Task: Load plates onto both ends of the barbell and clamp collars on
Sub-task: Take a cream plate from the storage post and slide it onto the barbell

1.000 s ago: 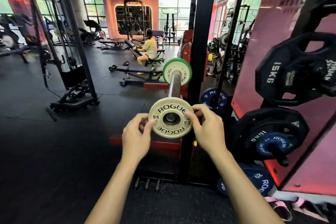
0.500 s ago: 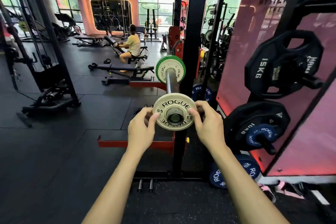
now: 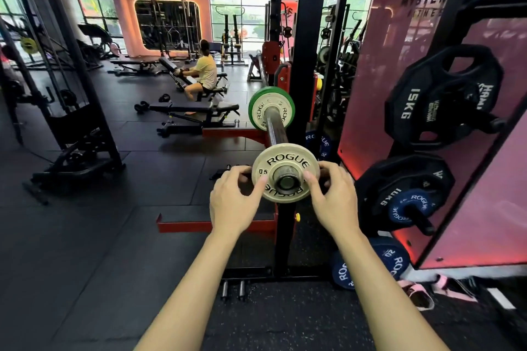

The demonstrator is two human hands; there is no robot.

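A small cream Rogue plate [image 3: 288, 159] sits on the near tip of the barbell sleeve [image 3: 274, 127], with the sleeve's end showing through its hole. My left hand [image 3: 235, 202] grips the plate's left rim and my right hand [image 3: 333, 199] grips its right rim. Farther along the sleeve, a green-rimmed plate with a cream plate in front of it [image 3: 258, 110] rests against the rack. No collar is in view on the bar.
The black rack upright [image 3: 302, 71] stands just right of the bar. Black 15 kg [image 3: 427, 100] and 10 kg plates [image 3: 399, 194] hang on pegs at right; blue plates [image 3: 368, 265] lean on the floor. A person sits on a bench [image 3: 196, 110] beyond. Pink straps [image 3: 422, 292] lie at lower right.
The cream plate has slid onto the sleeve's tip, so the bar end now shows through its hole. Both hands kept their grip on the rim; the view shifted slightly.
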